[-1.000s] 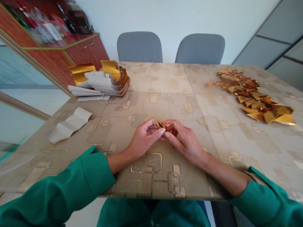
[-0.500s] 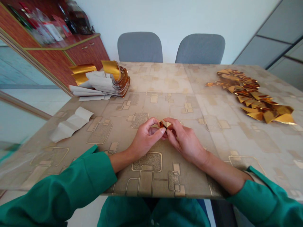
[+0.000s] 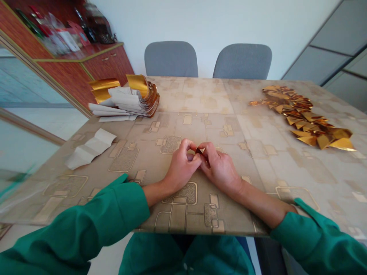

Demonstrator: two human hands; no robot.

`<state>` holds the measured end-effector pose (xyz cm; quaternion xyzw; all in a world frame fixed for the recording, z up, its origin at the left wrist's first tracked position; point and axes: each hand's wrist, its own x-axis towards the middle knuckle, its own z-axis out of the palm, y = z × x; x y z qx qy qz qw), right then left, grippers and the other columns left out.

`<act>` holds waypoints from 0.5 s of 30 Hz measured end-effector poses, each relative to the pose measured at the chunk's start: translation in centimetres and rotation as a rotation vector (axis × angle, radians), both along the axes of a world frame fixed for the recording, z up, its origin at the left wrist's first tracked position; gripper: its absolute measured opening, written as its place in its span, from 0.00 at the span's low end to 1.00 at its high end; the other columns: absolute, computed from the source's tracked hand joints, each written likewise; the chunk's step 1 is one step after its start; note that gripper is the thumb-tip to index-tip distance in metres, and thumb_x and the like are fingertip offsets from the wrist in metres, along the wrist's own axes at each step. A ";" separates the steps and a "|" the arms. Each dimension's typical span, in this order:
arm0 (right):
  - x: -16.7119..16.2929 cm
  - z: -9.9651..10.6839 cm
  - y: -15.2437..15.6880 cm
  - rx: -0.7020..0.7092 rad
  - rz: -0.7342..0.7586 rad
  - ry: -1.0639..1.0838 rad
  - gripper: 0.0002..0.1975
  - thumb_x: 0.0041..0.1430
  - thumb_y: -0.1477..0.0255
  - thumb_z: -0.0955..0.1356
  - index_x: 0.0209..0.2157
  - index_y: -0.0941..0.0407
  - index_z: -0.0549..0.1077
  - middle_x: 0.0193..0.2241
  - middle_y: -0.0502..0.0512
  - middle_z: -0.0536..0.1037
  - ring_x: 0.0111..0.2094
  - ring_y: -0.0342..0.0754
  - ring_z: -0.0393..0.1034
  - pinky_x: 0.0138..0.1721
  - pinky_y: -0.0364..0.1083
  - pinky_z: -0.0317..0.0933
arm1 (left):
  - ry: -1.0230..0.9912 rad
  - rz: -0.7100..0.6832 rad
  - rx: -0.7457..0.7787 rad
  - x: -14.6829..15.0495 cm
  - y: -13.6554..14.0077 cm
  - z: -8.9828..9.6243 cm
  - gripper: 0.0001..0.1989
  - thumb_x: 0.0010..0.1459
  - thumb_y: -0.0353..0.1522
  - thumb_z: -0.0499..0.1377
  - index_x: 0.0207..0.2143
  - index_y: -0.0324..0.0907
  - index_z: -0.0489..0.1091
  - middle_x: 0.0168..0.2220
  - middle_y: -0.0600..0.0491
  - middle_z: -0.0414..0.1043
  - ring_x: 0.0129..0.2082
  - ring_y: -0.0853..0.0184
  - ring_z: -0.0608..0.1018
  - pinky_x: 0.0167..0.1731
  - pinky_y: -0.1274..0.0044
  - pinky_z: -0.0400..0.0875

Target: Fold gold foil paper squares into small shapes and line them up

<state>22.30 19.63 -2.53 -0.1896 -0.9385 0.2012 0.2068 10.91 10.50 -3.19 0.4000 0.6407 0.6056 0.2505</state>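
Above the table's near middle, my left hand (image 3: 185, 165) and my right hand (image 3: 219, 166) meet, both pinching a small piece of folded gold foil paper (image 3: 198, 151). Fingers cover most of the piece; only a dark, narrow bit shows between the fingertips. To the right lies a curving row of folded gold foil pieces (image 3: 306, 118), overlapping one another. A bent stack of gold-and-white foil paper sheets (image 3: 132, 100) rests at the far left. Nearer on that side is one creased pale sheet of paper (image 3: 91, 149).
A patterned tablecloth (image 3: 206, 103) covers the table, its front edge close to my body. Two grey chairs (image 3: 171, 59) stand behind the far edge. A red-brown cabinet (image 3: 106, 65) holding bottles and bags is at the back left, and grey panels are at the right.
My fingers have closed further around the foil piece, so less gold shows. My hands have drawn slightly closer together. The view has shifted a little; the stack and row lie as before.
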 end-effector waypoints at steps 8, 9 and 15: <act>-0.1 -0.1 0.1 -0.075 -0.054 -0.028 0.10 0.66 0.71 0.57 0.47 0.57 0.62 0.28 0.55 0.79 0.26 0.48 0.73 0.26 0.43 0.55 | 0.023 0.010 -0.057 0.2 0.3 0.1 0.06 0.53 0.29 0.56 0.33 0.43 0.61 0.29 0.59 0.66 0.24 0.73 0.72 0.23 0.81 0.69; -0.1 0.0 0.1 -0.063 -0.065 -0.062 0.11 0.67 0.70 0.57 0.47 0.56 0.62 0.28 0.55 0.79 0.25 0.48 0.73 0.25 0.43 0.53 | 0.045 0.014 -0.073 0.2 0.3 0.0 0.05 0.53 0.30 0.57 0.33 0.43 0.61 0.28 0.59 0.66 0.24 0.72 0.72 0.23 0.81 0.68; -0.1 0.0 -0.2 -0.001 -0.094 -0.091 0.07 0.66 0.71 0.58 0.43 0.55 0.63 0.28 0.54 0.79 0.24 0.47 0.72 0.24 0.43 0.47 | 0.188 0.045 -0.146 -0.2 0.4 0.0 0.07 0.49 0.25 0.57 0.28 0.43 0.60 0.23 0.61 0.62 0.24 0.72 0.68 0.25 0.81 0.64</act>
